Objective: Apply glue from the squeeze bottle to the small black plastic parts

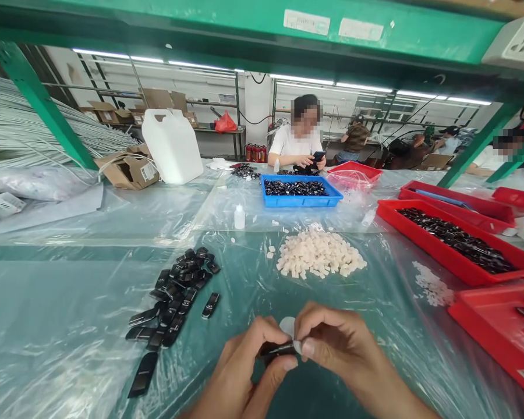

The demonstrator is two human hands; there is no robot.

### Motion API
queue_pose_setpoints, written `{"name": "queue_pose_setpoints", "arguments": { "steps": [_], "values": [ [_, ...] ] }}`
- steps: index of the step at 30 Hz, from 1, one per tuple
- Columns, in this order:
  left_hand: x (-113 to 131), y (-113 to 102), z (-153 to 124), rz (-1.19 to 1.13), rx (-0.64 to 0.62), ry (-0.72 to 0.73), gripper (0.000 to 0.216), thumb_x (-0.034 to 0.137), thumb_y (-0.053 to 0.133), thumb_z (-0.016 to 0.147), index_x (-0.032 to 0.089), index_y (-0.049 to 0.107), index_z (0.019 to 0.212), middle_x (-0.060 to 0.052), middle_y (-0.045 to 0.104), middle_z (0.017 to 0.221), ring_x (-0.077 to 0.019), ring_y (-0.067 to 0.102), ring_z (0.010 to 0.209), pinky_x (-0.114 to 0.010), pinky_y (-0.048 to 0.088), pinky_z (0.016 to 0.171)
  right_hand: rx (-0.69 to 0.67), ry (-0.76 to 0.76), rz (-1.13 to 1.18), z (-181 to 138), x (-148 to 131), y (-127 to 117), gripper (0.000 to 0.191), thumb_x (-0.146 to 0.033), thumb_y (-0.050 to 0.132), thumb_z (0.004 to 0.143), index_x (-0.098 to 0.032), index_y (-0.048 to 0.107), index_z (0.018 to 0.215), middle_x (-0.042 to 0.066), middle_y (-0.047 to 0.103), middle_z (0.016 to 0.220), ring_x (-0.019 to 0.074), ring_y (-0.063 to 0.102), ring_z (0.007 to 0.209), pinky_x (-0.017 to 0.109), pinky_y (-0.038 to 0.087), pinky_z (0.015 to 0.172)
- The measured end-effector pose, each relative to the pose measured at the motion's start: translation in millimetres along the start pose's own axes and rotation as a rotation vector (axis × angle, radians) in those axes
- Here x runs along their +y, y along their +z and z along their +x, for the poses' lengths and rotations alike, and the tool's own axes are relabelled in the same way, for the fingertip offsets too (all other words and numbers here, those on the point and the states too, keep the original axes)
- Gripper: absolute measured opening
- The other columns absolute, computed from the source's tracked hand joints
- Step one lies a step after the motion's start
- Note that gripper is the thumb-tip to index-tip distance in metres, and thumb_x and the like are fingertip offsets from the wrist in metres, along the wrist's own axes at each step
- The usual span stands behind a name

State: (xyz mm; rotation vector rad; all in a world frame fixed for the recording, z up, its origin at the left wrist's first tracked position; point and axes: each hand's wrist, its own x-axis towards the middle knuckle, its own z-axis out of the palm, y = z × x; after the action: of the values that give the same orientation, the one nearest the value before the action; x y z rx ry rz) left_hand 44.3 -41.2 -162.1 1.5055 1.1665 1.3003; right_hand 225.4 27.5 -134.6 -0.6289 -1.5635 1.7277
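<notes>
My left hand (pixel 255 364) is closed around a small black plastic part (pixel 277 351), held level just above the table. Thumb and fingers of my right hand (pixel 336 340) pinch a small whitish piece (pixel 297 345) against the right end of that part. Just behind my fingertips shows a pale round disc (pixel 287 326), partly covered by them; whether it lies on the table I cannot tell. To the left lies a loose heap of similar black parts (pixel 177 297), with a single one (pixel 211 305) apart from it. Beyond my hands is a pile of small cream-coloured pieces (pixel 318 254).
Red trays (pixel 456 279) holding black parts line the right side. A blue tray (pixel 303 200), a small white bottle (pixel 239 217) and a white jerrycan (pixel 172 145) stand farther back. Across the table a person (pixel 297 137) holds a phone. A green beam (pixel 227 29) crosses overhead.
</notes>
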Motion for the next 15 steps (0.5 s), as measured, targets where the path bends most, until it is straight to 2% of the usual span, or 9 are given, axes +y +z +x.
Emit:
{"name": "queue_pose_setpoints", "arguments": {
  "steps": [3,9,12,15],
  "values": [
    [2.1,1.9,-0.7,-0.051,-0.007,-0.049,0.033,0.057,0.052,0.106,0.027,0.060,0.095,0.006,0.051,0.080,-0.0106,0.044,0.057,-0.026,0.034,0.057,-0.013,0.027,0.015,-0.5,0.8,-0.2,0.020,-0.039,0.079,0.094,-0.021,0.076,0.086,-0.002,0.060,0.082,0.0108,0.053,0.077,0.023,0.042,0.073],
    [5.1,5.5,-3.9,-0.098,-0.037,-0.003,0.025,0.050,0.052,0.109,0.028,0.058,0.098,0.007,0.051,0.078,-0.0071,0.041,0.054,-0.022,0.031,0.052,-0.056,0.110,0.042,-2.1,0.4,-2.7,0.025,-0.040,0.080,0.093,-0.018,0.073,0.083,-0.002,0.061,0.075,0.0099,0.056,0.070,0.023,0.042,0.069],
    [-0.7,6.0,-4.6,-0.101,-0.036,0.055,0.025,0.050,0.049,0.110,0.029,0.057,0.099,0.009,0.050,0.079,-0.0050,0.035,0.049,-0.021,0.029,0.051,-0.071,0.141,0.057,-2.5,-1.0,-1.8,0.029,-0.042,0.081,0.092,-0.017,0.070,0.082,-0.002,0.062,0.070,0.0101,0.058,0.067,0.023,0.043,0.068],
    [-6.0,4.5,-6.4,-0.002,-0.032,0.132,0.029,0.055,0.047,0.108,0.029,0.056,0.098,0.009,0.053,0.077,-0.0070,0.033,0.051,-0.021,0.034,0.057,-0.088,0.167,0.065,-3.0,-1.3,-0.9,0.032,-0.043,0.082,0.091,-0.015,0.069,0.083,-0.001,0.063,0.070,0.0098,0.059,0.065,0.023,0.044,0.067]
  ]
}}
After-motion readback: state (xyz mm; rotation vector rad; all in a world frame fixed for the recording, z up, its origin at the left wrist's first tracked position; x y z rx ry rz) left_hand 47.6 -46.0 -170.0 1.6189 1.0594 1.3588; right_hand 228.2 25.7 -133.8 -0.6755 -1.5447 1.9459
